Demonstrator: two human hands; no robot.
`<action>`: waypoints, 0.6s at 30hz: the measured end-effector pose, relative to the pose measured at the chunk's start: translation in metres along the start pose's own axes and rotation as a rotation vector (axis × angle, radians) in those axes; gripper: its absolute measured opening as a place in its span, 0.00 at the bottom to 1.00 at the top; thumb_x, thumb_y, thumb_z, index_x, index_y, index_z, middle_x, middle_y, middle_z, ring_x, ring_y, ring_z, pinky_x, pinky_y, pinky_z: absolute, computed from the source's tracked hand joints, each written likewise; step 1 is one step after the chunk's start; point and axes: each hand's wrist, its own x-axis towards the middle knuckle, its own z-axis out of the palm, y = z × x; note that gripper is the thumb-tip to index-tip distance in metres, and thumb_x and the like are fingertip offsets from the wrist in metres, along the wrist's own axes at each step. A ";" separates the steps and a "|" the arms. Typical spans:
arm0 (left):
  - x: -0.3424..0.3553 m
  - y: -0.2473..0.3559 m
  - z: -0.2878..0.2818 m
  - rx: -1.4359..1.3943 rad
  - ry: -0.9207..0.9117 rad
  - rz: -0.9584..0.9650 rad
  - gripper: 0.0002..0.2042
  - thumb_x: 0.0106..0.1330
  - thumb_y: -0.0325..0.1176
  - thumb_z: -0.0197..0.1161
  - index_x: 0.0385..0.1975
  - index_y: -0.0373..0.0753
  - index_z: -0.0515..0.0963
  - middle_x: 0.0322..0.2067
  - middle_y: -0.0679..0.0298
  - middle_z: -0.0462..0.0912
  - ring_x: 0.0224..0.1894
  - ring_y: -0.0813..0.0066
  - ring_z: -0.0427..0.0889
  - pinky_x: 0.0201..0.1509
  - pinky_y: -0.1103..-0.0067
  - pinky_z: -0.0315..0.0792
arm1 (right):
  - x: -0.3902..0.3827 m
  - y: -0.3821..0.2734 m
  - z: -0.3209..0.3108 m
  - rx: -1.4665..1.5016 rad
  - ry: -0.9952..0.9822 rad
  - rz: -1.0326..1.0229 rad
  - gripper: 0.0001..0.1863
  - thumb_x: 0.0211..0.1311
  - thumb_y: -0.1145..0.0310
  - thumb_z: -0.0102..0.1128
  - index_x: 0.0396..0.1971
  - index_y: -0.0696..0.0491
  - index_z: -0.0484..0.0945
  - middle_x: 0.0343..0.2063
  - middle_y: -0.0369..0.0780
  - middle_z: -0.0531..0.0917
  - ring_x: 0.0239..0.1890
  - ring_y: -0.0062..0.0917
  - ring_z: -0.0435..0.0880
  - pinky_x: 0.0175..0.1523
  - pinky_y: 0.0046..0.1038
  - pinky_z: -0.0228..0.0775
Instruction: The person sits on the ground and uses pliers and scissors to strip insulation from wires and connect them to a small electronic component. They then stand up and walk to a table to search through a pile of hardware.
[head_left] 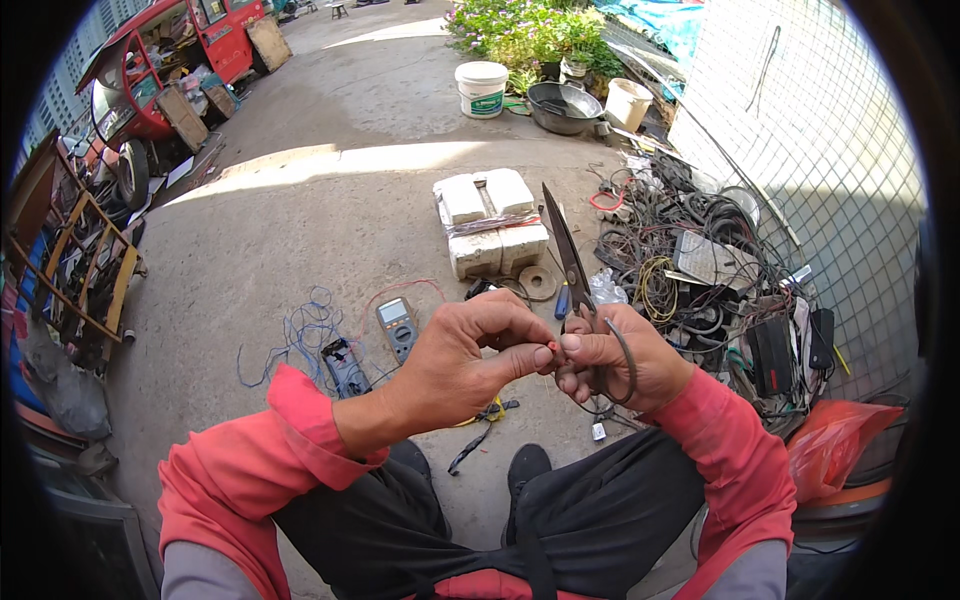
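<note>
My left hand (480, 345) is closed in a pinch on a small red piece (553, 345), mostly hidden by the fingertips. Against those fingertips rests the thumb of my right hand (640, 360). That hand is wrapped round a pair of scissors (566, 250), whose dark blades point up and away and whose looped handle hangs by the palm. Whether the right thumb also grips the red piece, I cannot tell. On the ground beyond my left wrist lie a grey multimeter (397, 328) and a second dark device (345, 370) with its casing showing parts inside.
A strapped white foam block (490, 225) stands ahead, near a blue-handled screwdriver (562, 300). Tangled cables (690, 250) pile up at the right, beside a red plastic bag (835, 450). Blue wire (300, 335) lies left. A white bucket (482, 90) and black basin (563, 108) stand farther off.
</note>
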 end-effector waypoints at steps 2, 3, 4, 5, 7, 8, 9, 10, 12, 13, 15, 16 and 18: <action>0.000 0.001 -0.001 0.004 -0.003 0.003 0.04 0.65 0.25 0.68 0.38 0.35 0.84 0.35 0.67 0.79 0.37 0.82 0.79 0.42 0.82 0.74 | -0.002 -0.002 0.002 0.003 0.005 -0.017 0.12 0.66 0.69 0.65 0.39 0.60 0.74 0.36 0.47 0.84 0.32 0.28 0.87 0.32 0.23 0.81; 0.000 0.002 -0.001 0.005 0.001 -0.002 0.04 0.65 0.25 0.68 0.38 0.34 0.83 0.35 0.67 0.79 0.37 0.82 0.79 0.42 0.82 0.74 | -0.002 -0.002 0.002 0.004 0.007 -0.026 0.12 0.66 0.69 0.65 0.38 0.61 0.74 0.37 0.48 0.84 0.32 0.28 0.87 0.32 0.23 0.82; 0.000 0.002 -0.002 0.007 0.005 -0.006 0.04 0.65 0.25 0.68 0.38 0.34 0.83 0.35 0.67 0.78 0.37 0.82 0.79 0.43 0.82 0.74 | -0.002 -0.002 0.002 -0.008 0.003 -0.032 0.12 0.65 0.70 0.66 0.39 0.61 0.74 0.37 0.48 0.84 0.32 0.28 0.87 0.32 0.23 0.82; -0.001 0.002 -0.002 0.008 0.008 -0.011 0.04 0.65 0.25 0.68 0.38 0.34 0.83 0.35 0.67 0.78 0.38 0.82 0.79 0.43 0.82 0.74 | -0.001 -0.003 0.002 -0.020 -0.001 -0.038 0.12 0.65 0.70 0.66 0.39 0.61 0.74 0.38 0.49 0.84 0.32 0.28 0.87 0.32 0.23 0.82; -0.001 0.001 -0.003 0.020 0.010 -0.010 0.04 0.65 0.24 0.68 0.38 0.33 0.83 0.35 0.67 0.78 0.38 0.82 0.79 0.43 0.82 0.74 | -0.001 -0.002 0.002 -0.039 -0.005 -0.055 0.12 0.64 0.71 0.67 0.39 0.61 0.73 0.38 0.48 0.84 0.32 0.28 0.87 0.32 0.23 0.82; -0.001 0.001 -0.003 0.026 0.011 -0.010 0.05 0.65 0.24 0.68 0.38 0.33 0.82 0.35 0.67 0.78 0.38 0.82 0.79 0.43 0.82 0.74 | -0.001 -0.001 0.003 -0.045 -0.005 -0.067 0.12 0.63 0.71 0.67 0.39 0.60 0.73 0.37 0.48 0.84 0.32 0.28 0.87 0.32 0.23 0.82; -0.001 0.001 -0.003 0.027 0.012 -0.012 0.04 0.65 0.24 0.68 0.37 0.33 0.82 0.35 0.67 0.78 0.38 0.82 0.79 0.43 0.83 0.74 | -0.001 0.000 0.004 -0.052 -0.005 -0.079 0.13 0.63 0.72 0.68 0.39 0.60 0.73 0.36 0.47 0.84 0.32 0.28 0.87 0.32 0.23 0.82; -0.002 0.001 -0.003 0.029 0.012 -0.014 0.04 0.65 0.24 0.68 0.37 0.33 0.82 0.35 0.66 0.78 0.38 0.82 0.79 0.43 0.83 0.74 | -0.001 0.000 0.004 -0.058 -0.002 -0.077 0.13 0.62 0.72 0.68 0.39 0.60 0.73 0.36 0.47 0.84 0.32 0.28 0.87 0.32 0.23 0.82; -0.002 0.001 -0.003 0.033 0.012 -0.013 0.04 0.65 0.24 0.68 0.37 0.33 0.82 0.35 0.66 0.78 0.38 0.82 0.79 0.42 0.83 0.74 | -0.001 -0.001 0.005 -0.070 0.003 -0.075 0.14 0.61 0.72 0.70 0.38 0.60 0.73 0.34 0.45 0.84 0.32 0.28 0.88 0.32 0.23 0.82; -0.002 0.002 -0.003 0.034 0.012 -0.011 0.04 0.65 0.24 0.68 0.37 0.33 0.82 0.35 0.66 0.78 0.37 0.82 0.79 0.42 0.83 0.74 | -0.002 -0.001 0.006 -0.067 0.007 -0.080 0.14 0.61 0.72 0.70 0.38 0.60 0.73 0.33 0.44 0.83 0.32 0.28 0.87 0.32 0.23 0.82; -0.002 0.003 -0.002 0.039 0.009 -0.007 0.04 0.65 0.24 0.68 0.37 0.33 0.82 0.35 0.66 0.78 0.37 0.82 0.79 0.42 0.83 0.74 | -0.002 -0.001 0.006 -0.062 0.013 -0.091 0.14 0.61 0.72 0.70 0.36 0.60 0.73 0.32 0.43 0.83 0.32 0.27 0.87 0.32 0.23 0.82; -0.002 0.005 -0.001 0.042 0.006 -0.006 0.05 0.65 0.24 0.68 0.37 0.33 0.82 0.35 0.67 0.78 0.37 0.82 0.79 0.42 0.83 0.74 | -0.002 0.000 0.006 -0.060 0.017 -0.095 0.13 0.61 0.72 0.70 0.36 0.60 0.73 0.32 0.43 0.83 0.32 0.27 0.87 0.32 0.23 0.82; -0.001 0.005 0.000 0.053 -0.006 -0.001 0.05 0.65 0.24 0.68 0.38 0.33 0.82 0.35 0.67 0.78 0.37 0.82 0.79 0.42 0.83 0.74 | -0.002 0.002 0.005 -0.055 0.024 -0.104 0.13 0.60 0.72 0.71 0.36 0.60 0.73 0.31 0.42 0.82 0.32 0.27 0.87 0.32 0.23 0.82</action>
